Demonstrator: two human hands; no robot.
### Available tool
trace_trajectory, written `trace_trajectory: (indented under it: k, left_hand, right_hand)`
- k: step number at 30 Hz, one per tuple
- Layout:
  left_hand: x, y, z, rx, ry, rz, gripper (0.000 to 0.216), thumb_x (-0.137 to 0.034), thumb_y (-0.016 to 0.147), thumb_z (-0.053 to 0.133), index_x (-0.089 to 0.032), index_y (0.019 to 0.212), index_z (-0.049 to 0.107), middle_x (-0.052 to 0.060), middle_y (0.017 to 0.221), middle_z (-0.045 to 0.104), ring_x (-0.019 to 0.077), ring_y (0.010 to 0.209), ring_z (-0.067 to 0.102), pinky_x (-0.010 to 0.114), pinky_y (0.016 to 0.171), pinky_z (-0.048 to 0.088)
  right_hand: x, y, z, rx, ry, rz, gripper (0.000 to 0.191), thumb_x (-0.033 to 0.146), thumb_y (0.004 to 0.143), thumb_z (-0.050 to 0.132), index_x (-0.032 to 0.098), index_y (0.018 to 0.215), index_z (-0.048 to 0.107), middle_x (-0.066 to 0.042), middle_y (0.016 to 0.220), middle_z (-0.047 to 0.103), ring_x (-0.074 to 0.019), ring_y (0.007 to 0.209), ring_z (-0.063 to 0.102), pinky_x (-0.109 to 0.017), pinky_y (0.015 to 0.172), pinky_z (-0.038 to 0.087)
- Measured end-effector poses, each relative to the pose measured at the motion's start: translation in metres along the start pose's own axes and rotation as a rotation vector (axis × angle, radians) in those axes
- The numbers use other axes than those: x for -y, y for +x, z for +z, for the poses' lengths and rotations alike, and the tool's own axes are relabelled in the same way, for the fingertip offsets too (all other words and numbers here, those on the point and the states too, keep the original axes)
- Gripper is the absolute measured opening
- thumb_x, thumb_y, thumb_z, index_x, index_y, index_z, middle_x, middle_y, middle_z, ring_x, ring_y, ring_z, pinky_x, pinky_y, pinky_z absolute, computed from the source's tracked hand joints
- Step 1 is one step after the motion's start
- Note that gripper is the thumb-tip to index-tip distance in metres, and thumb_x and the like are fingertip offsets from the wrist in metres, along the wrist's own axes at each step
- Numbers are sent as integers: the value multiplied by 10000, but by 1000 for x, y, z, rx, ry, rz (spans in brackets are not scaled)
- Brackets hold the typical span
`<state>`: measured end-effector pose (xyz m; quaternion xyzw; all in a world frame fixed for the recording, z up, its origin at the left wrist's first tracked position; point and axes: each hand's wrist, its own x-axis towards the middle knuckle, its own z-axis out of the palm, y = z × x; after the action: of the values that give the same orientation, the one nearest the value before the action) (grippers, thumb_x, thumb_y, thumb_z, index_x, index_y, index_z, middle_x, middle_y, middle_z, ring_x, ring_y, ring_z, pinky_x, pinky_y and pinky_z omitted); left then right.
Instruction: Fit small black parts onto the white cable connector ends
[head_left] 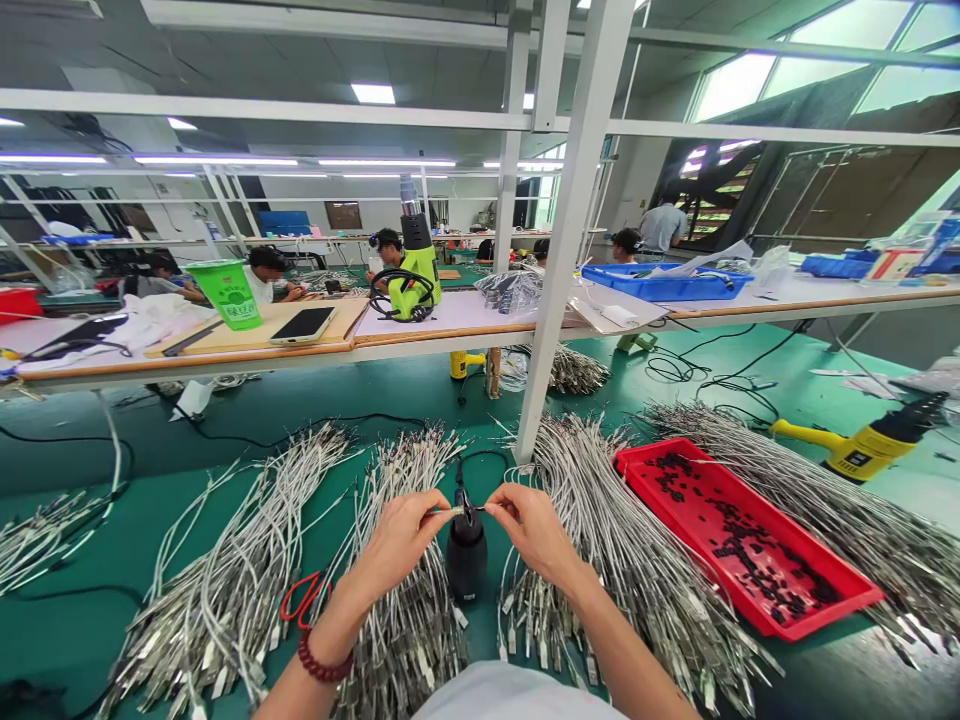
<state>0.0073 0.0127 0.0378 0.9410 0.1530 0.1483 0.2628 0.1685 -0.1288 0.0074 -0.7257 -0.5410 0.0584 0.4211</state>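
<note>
My left hand (397, 540) and my right hand (534, 530) are both pinched shut on a thin grey cable end (466, 511), held between them just above a black heat tool (466, 555) standing upright on the green bench. A small dark piece sits on the cable where the fingertips meet. Piles of grey cables with metal ends (247, 570) lie left, under and right of my hands. A red bead bracelet is on my left wrist.
A red tray (742, 540) of small black pieces lies to the right. Red-handled scissors (304, 598) lie by my left wrist. A yellow heat gun (862, 450) rests far right. A white post (559, 260) holds a shelf with a green cup (227, 292) and phone (302, 325). Other people work behind.
</note>
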Motion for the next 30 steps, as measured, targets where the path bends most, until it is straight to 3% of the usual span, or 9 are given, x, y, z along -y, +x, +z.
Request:
trace_trajectory:
  k: [7,15,30]
  left_hand:
    - [3,1,0,20,29,-18,357,-386,955,370,-201,704,544,-48,562,444,124,535,379,218,539,233]
    - [2,2,1,41,29,-32,391,-393,961,326,-209,712,566,-30,557,476,141,523,420,227,532,242]
    - [0,3,2,-4,-52,14,262,-319,935,412,-195,751,551,-36,637,498,129,586,425,216,564,298]
  right_hand:
    - [2,1,-1,12,-11,0,199,256,925,490,188,775,601,12,640,565,-143,589,500,-234,539,316]
    - [1,2,-3,-3,-32,-5,222,262,923,478,190,744,588,17,612,538,-138,555,465,-238,515,307]
    - [7,1,-7,19,-28,-26,167,231,930,487,192,848,627,-9,723,597,-155,663,533,-245,599,377]
